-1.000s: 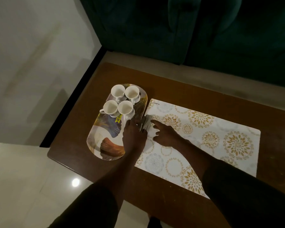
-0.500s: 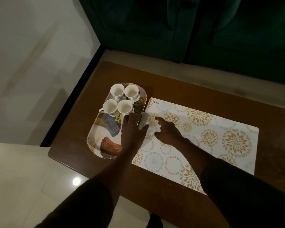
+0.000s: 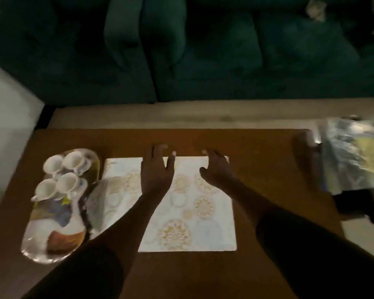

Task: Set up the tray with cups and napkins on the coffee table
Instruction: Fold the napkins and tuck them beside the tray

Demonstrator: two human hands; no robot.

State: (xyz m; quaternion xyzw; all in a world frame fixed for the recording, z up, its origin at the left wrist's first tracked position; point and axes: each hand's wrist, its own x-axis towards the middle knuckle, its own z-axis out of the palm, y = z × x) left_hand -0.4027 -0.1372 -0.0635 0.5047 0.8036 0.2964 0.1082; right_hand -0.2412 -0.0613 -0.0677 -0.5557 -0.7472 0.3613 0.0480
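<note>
An oval patterned tray lies at the left end of the brown coffee table. Several white cups stand clustered on its far half. A pale folded napkin leans against the tray's right rim, blurred. A white placemat with gold medallions covers the table's middle. My left hand and my right hand hover over the placemat's far edge, fingers spread, holding nothing.
A dark green sofa runs along the far side of the table. A crinkled shiny bag or wrapper sits at the right end beside a dark object. Pale floor shows at the left.
Both hands have left the napkin at the tray's edge and moved right and forward over the placemat. The view has swung right, so the table's right end now shows.
</note>
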